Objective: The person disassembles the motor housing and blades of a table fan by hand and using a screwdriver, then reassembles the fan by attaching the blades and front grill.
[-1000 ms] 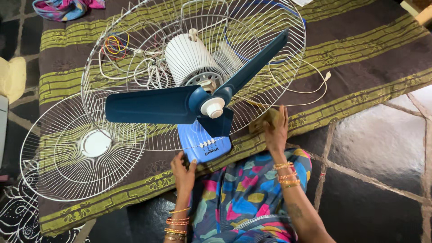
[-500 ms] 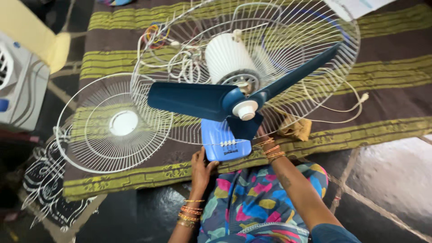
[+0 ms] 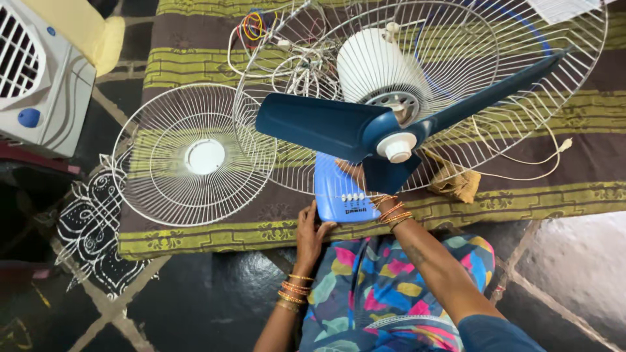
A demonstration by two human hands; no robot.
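— What's changed?
— The fan (image 3: 391,130) on the striped mat (image 3: 195,238) sits nearer now; my right hand (image 3: 355,173) has slid under its blue blade (image 3: 313,124), grip hidden.
— Left?
— My left hand (image 3: 312,228) lies flat, fingers open, against the blue base (image 3: 339,195). 1 loose grille (image 3: 195,156) lies beside it.

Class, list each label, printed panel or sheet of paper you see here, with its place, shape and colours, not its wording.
Control panel: fan base under the blades, between left hand and right hand; light blue rectangle, white buttons, dark print.
Paper: top right, behind the guard; white sheet, faint print.
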